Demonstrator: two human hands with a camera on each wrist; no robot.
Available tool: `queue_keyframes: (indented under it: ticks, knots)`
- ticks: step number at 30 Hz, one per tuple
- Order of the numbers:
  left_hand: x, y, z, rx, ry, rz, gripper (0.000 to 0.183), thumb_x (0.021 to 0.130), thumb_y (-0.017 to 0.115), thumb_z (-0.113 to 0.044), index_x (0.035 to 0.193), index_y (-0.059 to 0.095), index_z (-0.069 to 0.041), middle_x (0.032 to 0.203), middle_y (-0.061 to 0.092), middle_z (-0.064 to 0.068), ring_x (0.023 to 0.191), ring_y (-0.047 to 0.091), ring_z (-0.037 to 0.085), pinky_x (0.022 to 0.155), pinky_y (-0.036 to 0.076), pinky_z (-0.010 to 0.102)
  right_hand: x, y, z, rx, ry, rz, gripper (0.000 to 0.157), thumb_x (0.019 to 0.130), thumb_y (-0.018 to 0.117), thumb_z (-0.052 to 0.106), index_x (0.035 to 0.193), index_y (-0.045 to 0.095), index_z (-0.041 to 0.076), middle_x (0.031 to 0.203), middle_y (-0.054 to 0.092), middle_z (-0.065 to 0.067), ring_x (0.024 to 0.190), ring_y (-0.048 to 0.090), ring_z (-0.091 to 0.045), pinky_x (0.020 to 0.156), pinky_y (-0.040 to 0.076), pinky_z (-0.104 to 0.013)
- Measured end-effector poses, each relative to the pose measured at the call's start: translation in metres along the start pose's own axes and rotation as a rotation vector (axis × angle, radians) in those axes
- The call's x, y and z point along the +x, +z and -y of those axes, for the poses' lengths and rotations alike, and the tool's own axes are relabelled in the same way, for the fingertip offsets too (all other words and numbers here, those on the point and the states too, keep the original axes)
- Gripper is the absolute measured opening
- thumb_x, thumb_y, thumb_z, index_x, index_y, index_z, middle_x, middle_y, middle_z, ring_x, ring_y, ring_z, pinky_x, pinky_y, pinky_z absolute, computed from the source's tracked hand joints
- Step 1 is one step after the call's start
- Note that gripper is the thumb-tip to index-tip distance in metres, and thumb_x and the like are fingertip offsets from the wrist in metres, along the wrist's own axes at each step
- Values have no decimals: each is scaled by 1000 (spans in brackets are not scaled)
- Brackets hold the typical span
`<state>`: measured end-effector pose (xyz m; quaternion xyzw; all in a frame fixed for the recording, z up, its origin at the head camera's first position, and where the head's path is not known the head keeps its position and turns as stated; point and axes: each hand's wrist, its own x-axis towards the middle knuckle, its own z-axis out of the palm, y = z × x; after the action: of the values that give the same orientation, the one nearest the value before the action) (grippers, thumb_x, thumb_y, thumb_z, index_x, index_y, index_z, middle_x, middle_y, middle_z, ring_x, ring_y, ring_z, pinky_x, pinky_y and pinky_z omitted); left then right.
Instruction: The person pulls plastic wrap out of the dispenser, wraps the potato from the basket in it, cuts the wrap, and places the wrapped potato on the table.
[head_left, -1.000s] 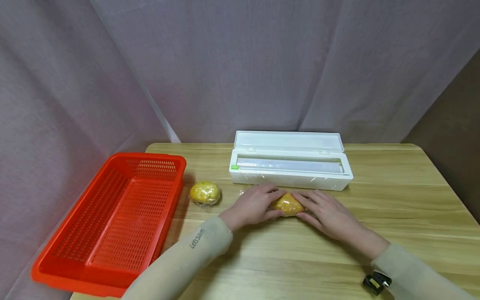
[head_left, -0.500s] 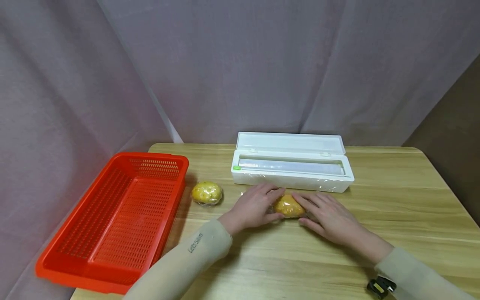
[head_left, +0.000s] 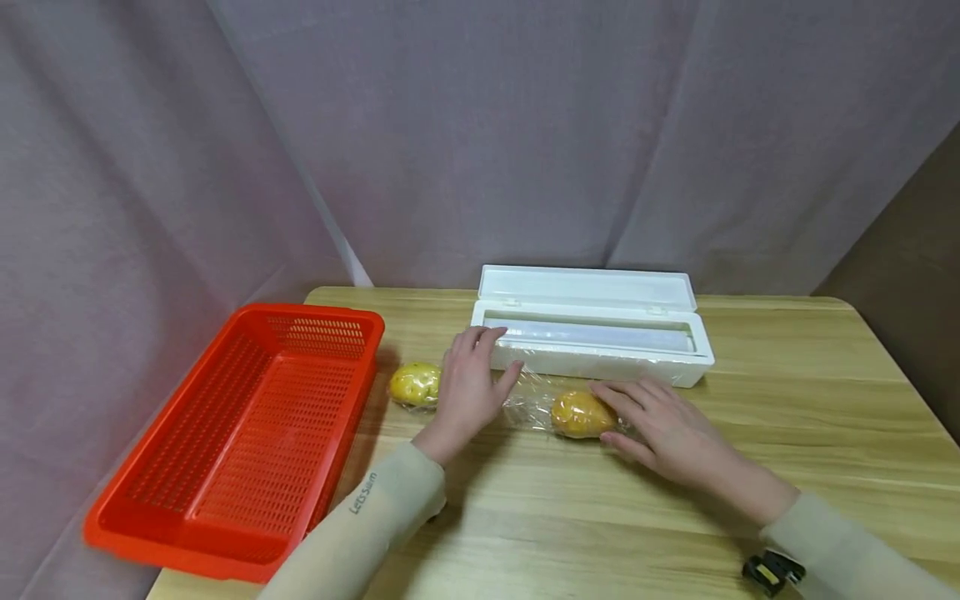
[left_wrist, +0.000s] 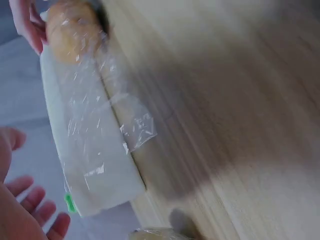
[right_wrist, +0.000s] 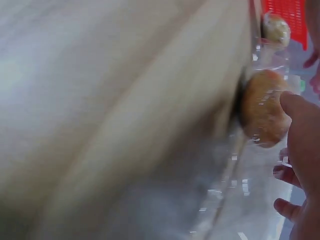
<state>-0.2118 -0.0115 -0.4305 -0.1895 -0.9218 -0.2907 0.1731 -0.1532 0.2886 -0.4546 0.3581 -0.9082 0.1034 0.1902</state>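
Note:
An orange-yellow potato [head_left: 581, 414] lies on the table in cling film [head_left: 528, 408], which spreads loosely to its left. My right hand [head_left: 663, 429] holds the potato's right end between thumb and fingers. In the right wrist view the thumb [right_wrist: 295, 106] lies against the potato [right_wrist: 265, 110]. My left hand [head_left: 468, 383] is raised before the left end of the white cling film box [head_left: 592, 363], fingers apart and holding nothing. Behind it a yellow-green wrapped potato [head_left: 414, 384] is partly hidden. The left wrist view shows the loose film [left_wrist: 135, 125] past the box's front edge.
A red plastic basket [head_left: 371, 367] stands at the left of the wooden table [head_left: 600, 525]. The box's lid [head_left: 588, 287] is raised, with a film roll [head_left: 600, 335] inside. A small black object [head_left: 772, 572] is by the right sleeve. A grey curtain [head_left: 480, 142] hangs behind.
My left hand has let go of the orange-yellow potato and moved left and up toward the box, uncovering the loose film. My right hand stays at the potato.

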Motion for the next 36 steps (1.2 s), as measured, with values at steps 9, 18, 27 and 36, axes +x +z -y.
queue_keyframes:
  ticks: [9,18,27,36]
  knots:
    - [10,1,17,-109,-226,-32,69,96,83,-31,152,54,-4,149,57,18,134,58,37,105,55,53,49,-18,-3,18,-81,-10,59,104,67,42,148,61,4,133,68,-13,118,63,-34,109,48,-57]
    - [18,3,25,-126,-285,96,84,91,86,-42,157,49,-5,162,47,18,144,52,39,117,46,54,110,-28,2,24,-84,71,55,102,73,37,146,64,5,133,70,-14,125,62,-38,112,46,-58]
    - [20,10,33,-182,-239,22,86,85,92,-34,153,53,2,158,52,21,146,51,38,123,40,47,154,-17,9,-8,-171,84,46,104,70,33,138,69,3,125,73,-14,121,65,-37,110,48,-56]
    - [20,19,37,-185,-229,-85,71,85,93,-27,142,64,3,145,65,21,135,62,38,116,48,46,184,2,13,-14,-211,120,32,105,70,27,126,75,3,116,75,-13,112,68,-34,103,54,-52]
